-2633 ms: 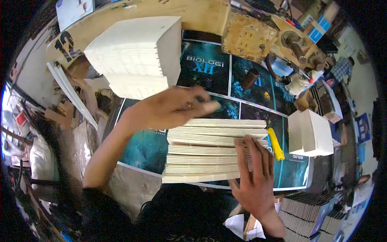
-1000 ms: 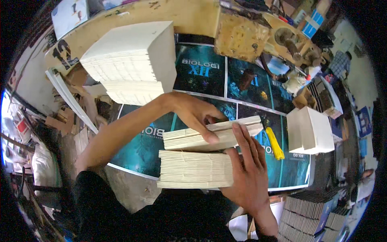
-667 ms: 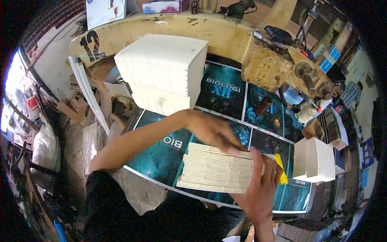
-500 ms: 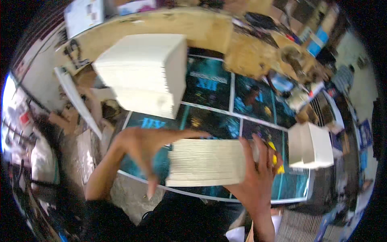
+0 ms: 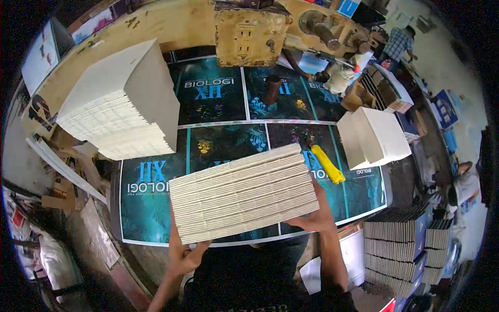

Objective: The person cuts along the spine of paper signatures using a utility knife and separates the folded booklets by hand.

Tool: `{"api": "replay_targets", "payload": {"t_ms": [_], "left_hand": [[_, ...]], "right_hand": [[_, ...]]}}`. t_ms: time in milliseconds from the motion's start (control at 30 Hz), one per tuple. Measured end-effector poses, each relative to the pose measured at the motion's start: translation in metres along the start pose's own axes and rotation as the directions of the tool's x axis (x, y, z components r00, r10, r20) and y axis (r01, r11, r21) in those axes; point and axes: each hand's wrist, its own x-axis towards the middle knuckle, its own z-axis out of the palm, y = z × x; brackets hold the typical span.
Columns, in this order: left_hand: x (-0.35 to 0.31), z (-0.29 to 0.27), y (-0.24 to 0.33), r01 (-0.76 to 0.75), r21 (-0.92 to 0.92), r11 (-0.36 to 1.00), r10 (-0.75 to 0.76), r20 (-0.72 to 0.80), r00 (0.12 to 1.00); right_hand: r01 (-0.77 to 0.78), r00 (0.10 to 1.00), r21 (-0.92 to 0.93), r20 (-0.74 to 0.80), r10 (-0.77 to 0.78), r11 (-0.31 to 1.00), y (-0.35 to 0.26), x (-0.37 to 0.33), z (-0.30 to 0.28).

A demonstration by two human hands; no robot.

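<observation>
A thick stack of unbound book blocks (image 5: 244,195) is held in front of me, its ribbed spine side facing up and its right end tilted away. My left hand (image 5: 184,257) grips the left end, thumb at the near corner and the other fingers mostly hidden. At the right end, my right hand (image 5: 319,216) is closed round the side and underside, fingers partly hidden behind the paper. Beneath lie dark teal printed cover sheets (image 5: 213,106). Beyond the right hand rests a tool with a yellow handle (image 5: 327,165).
A tall stack of book blocks (image 5: 125,99) stands at the left; a smaller cream stack (image 5: 371,138) is at the right. A brown upright object (image 5: 271,89) sits on the far sheets. Bound books (image 5: 392,239) are piled at lower right. A person in checks (image 5: 397,44) is far off.
My left hand, apart from the stack before, now holds its left end. The stack has shifted left and turned, its right end rising. The view has swung too.
</observation>
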Motion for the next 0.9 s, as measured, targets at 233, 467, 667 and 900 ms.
{"api": "replay_targets", "payload": {"t_ms": [233, 467, 667, 900], "left_hand": [[-0.012, -0.031, -0.09, -0.021, -0.001, 1.0, 0.021, -0.102, 0.995], [0.007, 0.003, -0.028, -0.309, 0.317, 0.897, 0.295, 0.094, 0.951], [0.037, 0.009, -0.032, -0.268, 0.281, 0.922, 0.3, -0.077, 0.951], [0.035, 0.0, 0.008, -0.491, 0.476, 0.73, 0.639, -0.219, 0.738]], "right_hand": [[0.243, 0.97, -0.141, 0.047, -0.239, 0.96, -0.003, 0.017, -0.008], [-0.115, 0.988, 0.28, -0.068, 0.139, 0.953, 0.052, -0.019, 0.013], [-0.051, 0.982, -0.367, 0.15, 0.114, 0.929, 0.091, -0.028, -0.056], [-0.265, 0.963, -0.142, -0.094, 0.254, 0.954, 0.041, -0.01, -0.023]]}}
